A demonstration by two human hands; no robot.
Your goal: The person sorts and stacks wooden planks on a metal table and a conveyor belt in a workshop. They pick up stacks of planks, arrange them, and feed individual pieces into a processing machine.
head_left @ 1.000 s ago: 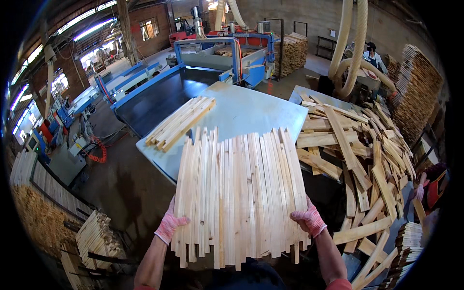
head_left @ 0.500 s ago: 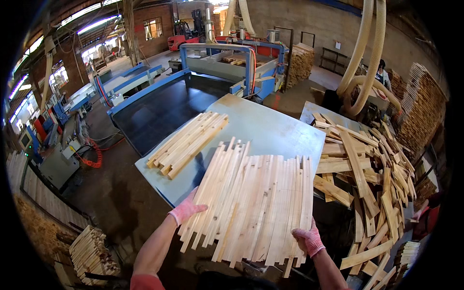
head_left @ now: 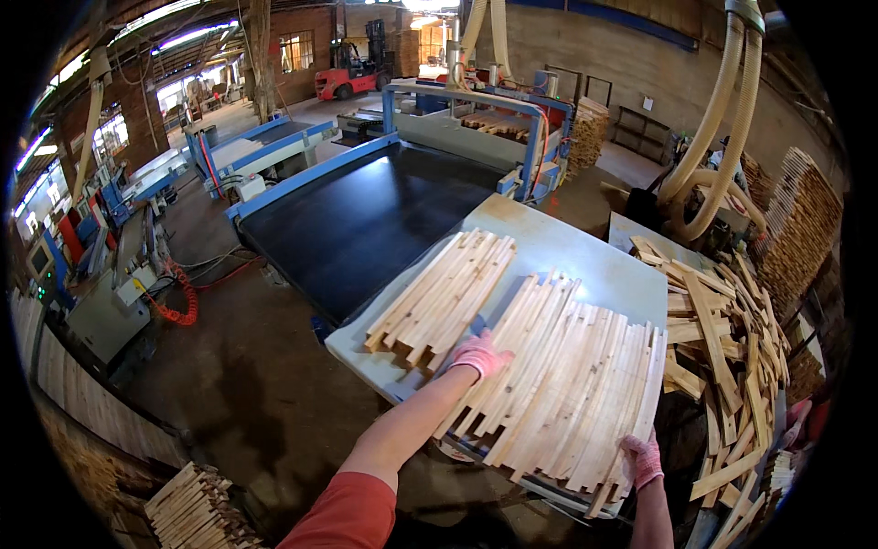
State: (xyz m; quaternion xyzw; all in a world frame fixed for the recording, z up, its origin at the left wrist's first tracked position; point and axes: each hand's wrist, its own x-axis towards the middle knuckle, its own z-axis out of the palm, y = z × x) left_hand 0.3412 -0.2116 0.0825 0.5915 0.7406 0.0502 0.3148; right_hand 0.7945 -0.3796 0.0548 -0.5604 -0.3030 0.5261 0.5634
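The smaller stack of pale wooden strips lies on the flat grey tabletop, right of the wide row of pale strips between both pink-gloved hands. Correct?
No: the head view shows the smaller stack of pale wooden strips left of the wide row, on the flat grey tabletop. The rest holds.

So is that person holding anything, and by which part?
A wide batch of wooden strips: the right hand grips its near right corner. The left hand touches its left edge; whether it grips is unclear.
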